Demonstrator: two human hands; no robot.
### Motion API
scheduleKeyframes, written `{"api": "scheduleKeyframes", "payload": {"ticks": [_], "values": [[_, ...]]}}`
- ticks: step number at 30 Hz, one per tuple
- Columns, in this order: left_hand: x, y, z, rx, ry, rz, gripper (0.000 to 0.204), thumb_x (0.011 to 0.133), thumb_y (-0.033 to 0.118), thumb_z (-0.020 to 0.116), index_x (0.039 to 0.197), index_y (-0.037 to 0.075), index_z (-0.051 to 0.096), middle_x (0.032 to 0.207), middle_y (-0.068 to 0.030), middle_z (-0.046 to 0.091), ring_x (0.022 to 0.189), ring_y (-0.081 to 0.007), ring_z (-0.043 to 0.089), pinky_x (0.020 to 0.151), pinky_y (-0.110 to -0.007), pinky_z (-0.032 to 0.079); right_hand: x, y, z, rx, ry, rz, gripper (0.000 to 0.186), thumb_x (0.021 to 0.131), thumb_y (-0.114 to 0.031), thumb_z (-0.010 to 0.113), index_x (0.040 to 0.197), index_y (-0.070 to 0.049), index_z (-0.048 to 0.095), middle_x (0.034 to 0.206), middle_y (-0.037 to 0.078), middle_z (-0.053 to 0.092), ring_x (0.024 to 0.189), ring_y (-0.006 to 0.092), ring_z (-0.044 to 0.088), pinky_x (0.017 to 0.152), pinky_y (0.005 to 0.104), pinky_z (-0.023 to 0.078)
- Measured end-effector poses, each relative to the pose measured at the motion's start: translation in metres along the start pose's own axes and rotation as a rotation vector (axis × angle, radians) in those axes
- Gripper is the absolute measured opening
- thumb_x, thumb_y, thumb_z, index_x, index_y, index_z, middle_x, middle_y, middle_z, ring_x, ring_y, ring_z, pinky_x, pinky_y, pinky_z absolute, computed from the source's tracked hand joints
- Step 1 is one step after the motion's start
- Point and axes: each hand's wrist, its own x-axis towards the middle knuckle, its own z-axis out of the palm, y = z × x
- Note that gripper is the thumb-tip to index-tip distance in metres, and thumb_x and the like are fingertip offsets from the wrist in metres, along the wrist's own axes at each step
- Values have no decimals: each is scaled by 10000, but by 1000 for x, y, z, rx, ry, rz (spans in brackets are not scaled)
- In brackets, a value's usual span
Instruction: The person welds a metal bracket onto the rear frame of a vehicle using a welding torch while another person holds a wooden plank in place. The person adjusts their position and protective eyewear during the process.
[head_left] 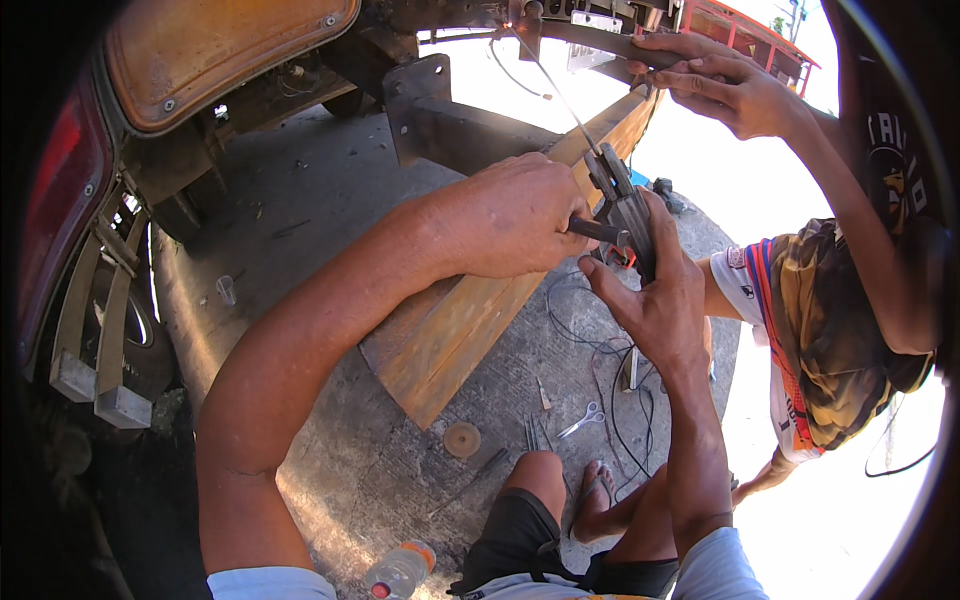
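My right hand is wrapped around a grey metal welding electrode holder, its thumb standing away from the tool. From the holder's jaws a thin welding rod slants up and away to the metalwork, where an orange bright spot shows at its tip. My left hand is closed on a short black handle that crosses against the holder; most of the handle is hidden in the fist. Below my left forearm lies a long wooden beam, running away under both hands.
A co-worker's hands rest on a dark curved metal bar at the far right. A vehicle's orange panel and steel bracket stand far left. On the concrete lie scissors, black cables, a round disc and a plastic bottle.
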Motion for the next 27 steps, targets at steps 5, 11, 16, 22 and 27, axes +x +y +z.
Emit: {"api": "scheduleKeyframes", "payload": {"ticks": [5, 11, 16, 22, 27], "values": [[-2, -2, 3, -42, 75, 24, 223, 955, 168, 745, 849, -26, 779, 653, -183, 657, 574, -270, 605, 644, -487, 493, 1, -1, -1, -30, -7, 29, 942, 884, -492, 860, 1605, -71, 422, 1254, 255, 748, 1121, 405, 768, 960, 504, 624], [0, -3, 2, -10, 35, -3, 222, 952, 175, 748, 879, -32, 783, 652, -190, 655, 565, -274, 616, 635, -483, 492, 1, 1, -1, -38, -12, 11, 929, 899, -484, 845, 1605, -59, 417, 1239, 260, 749, 1090, 411, 774, 941, 509, 628], [1, -1, 2, -5, 11, -20, 231, 957, 185, 751, 902, -36, 790, 664, -190, 667, 589, -280, 644, 644, -480, 497, 3, 1, -1, -28, -11, 18, 933, 899, -498, 839, 1604, -56, 416, 1226, 256, 754, 1075, 413, 776, 932, 508, 628], [-2, 0, 8, -29, 141, -13, 254, 965, 226, 770, 1004, -22, 811, 779, -216, 729, 708, -323, 710, 724, -496, 552, 4, -2, -10, -13, -125, 123, 931, 878, -470, 852, 1598, -61, 428, 1248, 251, 750, 1096, 393, 776, 966, 481, 623], [0, -5, 5, -34, 45, 29, 234, 954, 198, 787, 892, -28, 780, 742, -194, 717, 647, -327, 687, 677, -505, 524, 2, -2, -5, 47, -36, -21, 921, 863, -409, 874, 1614, -119, 427, 1298, 234, 741, 1151, 382, 763, 1004, 489, 618]]}}
